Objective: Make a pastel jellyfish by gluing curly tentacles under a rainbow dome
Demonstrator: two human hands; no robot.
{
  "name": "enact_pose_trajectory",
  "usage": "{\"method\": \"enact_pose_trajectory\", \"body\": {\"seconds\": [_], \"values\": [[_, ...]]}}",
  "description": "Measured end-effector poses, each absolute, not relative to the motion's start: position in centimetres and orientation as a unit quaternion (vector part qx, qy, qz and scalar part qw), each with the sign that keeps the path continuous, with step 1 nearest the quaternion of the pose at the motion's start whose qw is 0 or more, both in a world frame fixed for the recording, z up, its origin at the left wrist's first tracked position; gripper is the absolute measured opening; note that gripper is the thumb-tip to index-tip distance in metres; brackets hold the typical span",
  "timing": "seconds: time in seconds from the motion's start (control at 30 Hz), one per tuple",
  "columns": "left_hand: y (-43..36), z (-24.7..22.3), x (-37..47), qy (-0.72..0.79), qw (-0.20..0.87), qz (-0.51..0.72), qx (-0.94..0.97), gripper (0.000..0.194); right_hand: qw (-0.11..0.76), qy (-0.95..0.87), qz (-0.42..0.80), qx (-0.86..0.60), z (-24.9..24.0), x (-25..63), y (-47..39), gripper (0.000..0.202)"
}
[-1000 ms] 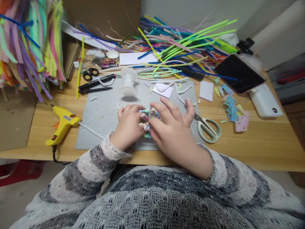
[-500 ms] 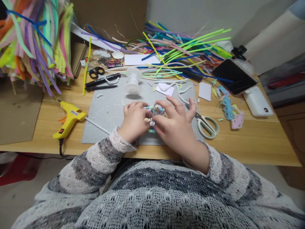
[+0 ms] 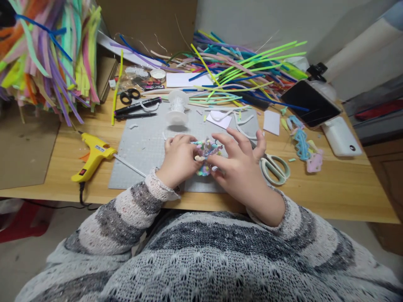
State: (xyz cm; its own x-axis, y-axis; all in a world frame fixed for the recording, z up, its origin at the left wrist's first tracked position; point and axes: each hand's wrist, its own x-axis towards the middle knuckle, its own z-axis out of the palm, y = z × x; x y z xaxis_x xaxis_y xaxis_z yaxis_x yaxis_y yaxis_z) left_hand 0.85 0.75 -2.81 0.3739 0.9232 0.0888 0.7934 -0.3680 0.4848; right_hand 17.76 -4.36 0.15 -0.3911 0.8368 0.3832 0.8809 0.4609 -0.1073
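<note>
A small pastel craft piece of twisted pipe cleaner (image 3: 204,170) is held over the grey cutting mat (image 3: 138,138). My left hand (image 3: 180,160) is closed around its left side. On its right side, my right hand (image 3: 241,167) touches it with thumb and index finger, the other fingers raised and spread. A small white part shows by the right thumb; whether it is pinched is hard to make out. Behind the hands stands a clear spool of thread (image 3: 176,108).
Green-handled scissors (image 3: 275,170) lie right of my right hand. A yellow glue gun (image 3: 93,155) rests at the left. Loose pipe cleaners (image 3: 233,63) pile up at the back, and a phone (image 3: 310,102) leans at the right beside a white power bank (image 3: 341,136).
My right hand has moved slightly to the right, with its small white part. The craft piece shows more between the hands. My left hand keeps its hold. The whole view has shifted slightly.
</note>
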Motion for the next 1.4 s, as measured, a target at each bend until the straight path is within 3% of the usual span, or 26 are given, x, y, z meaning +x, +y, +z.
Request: {"method": "enact_pose_trajectory", "body": {"seconds": [0.7,1.1,1.4], "values": [[0.7,-2.8,0.8,0.529,0.194,0.173,0.808,0.011,0.172,-0.850,-0.029,-0.498,0.4,19.2,-3.1,0.005],[0.6,-2.6,0.9,0.532,0.194,0.172,0.806,0.008,0.182,-0.861,-0.005,-0.475,0.8,19.1,-3.5,0.019],[0.7,-2.1,0.8,0.531,0.215,0.169,0.802,0.004,0.248,-0.857,0.107,-0.439,4.3,22.2,-3.1,0.036]]}}
